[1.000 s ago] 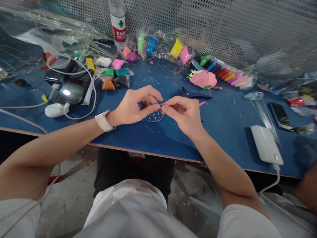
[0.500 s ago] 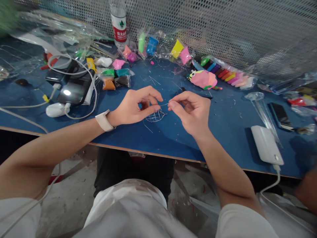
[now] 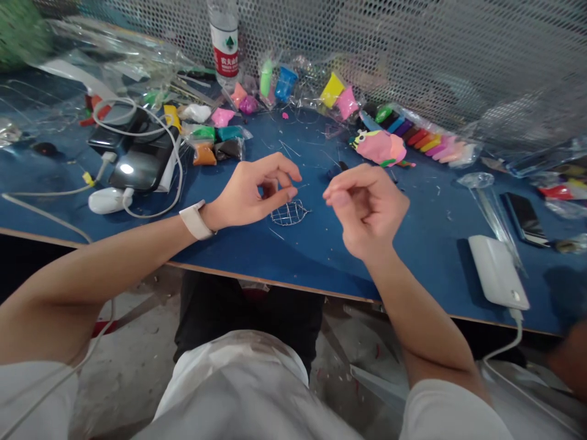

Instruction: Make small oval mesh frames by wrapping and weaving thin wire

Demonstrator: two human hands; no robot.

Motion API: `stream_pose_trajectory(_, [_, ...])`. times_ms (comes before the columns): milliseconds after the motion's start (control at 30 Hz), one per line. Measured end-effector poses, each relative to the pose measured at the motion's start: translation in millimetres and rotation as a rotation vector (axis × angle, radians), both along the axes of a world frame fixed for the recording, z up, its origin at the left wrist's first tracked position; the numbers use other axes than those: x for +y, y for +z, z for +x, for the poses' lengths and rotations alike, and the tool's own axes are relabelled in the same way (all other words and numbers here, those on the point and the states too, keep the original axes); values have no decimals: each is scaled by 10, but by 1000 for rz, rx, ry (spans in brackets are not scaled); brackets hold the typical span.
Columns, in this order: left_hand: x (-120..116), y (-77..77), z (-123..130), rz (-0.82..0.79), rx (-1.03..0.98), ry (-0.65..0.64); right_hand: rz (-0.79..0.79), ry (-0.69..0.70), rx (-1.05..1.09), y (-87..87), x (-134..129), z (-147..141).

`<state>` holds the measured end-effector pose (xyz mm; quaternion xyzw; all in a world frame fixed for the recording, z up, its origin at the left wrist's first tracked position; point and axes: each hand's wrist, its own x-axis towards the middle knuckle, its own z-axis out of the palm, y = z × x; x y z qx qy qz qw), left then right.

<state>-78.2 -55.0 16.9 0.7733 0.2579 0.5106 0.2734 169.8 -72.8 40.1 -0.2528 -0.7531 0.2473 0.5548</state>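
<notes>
- A leaf-shaped wire frame (image 3: pixel 288 214), crossed by thin bars, is seen lying on the blue tabletop (image 3: pixel 257 253), beside the thumb of the left hand (image 3: pixel 250 192).
- The left hand is held with fingers curled, thumb and forefinger slightly apart; whether a fine wire is gripped there cannot be told.
- The right hand (image 3: pixel 371 205) has been drawn farther to the right, so the gap between the hands has widened and the frame's pointed end is left uncovered.
- Its thumb and forefinger are brought close together, perhaps around a thin wire, though the view is too coarse to be sure.
- A loose wire strand (image 3: pixel 276 234) is seen just on the near side of the frame.
- Beyond the right hand, a pink clay figure (image 3: pixel 380 146) is set beside wrapped clay sticks (image 3: pixel 415 135).
</notes>
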Motion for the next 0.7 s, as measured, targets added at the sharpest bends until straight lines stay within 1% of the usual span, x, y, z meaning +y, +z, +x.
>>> stream_pose_trajectory(33, [4,-4,1,-11,-7,7,-45,133,-73,29,-19,20])
stream_pose_trajectory(100, [11,-7,2,-26,-13,3,-123,456,-268,63,-62,32])
stream_pose_trajectory(167, [17,-6,-1,-41,-26,-12,-152,705,-442,39,-110,-8])
stream_pose_trajectory(267, [35,-8,-12,-87,-68,-38,-151,937,-553,-99,-189,-131])
stream_pose_trajectory(300, [43,-12,-16,-106,-79,-45,-146,974,-605,-156,-216,-172])
stream_pose_trajectory(367, [57,-21,-22,-132,-85,-55,-92,971,-712,-260,-270,-234])
stream_pose_trajectory(433, [66,-28,-23,-140,-82,-58,-21,907,-793,-334,-315,-266])
stream_pose_trajectory(500, [68,-28,-21,-140,-81,-63,48,839,-819,-371,-339,-275])
stream_pose_trajectory(533, [67,-26,-20,-139,-82,-67,87,812,-797,-376,-341,-274])
stream_pose_trajectory(567, [65,-22,-18,-136,-81,-69,127,783,-748,-371,-335,-269])
stream_pose_trajectory(633, [63,-14,-15,-121,-79,-71,210,696,-555,-336,-295,-245])
stream_pose_trajectory(667, [63,-11,-14,-111,-79,-71,252,611,-430,-308,-260,-225])
stream_pose_trajectory(700, [64,-9,-13,-104,-78,-72,293,491,-305,-275,-215,-199])
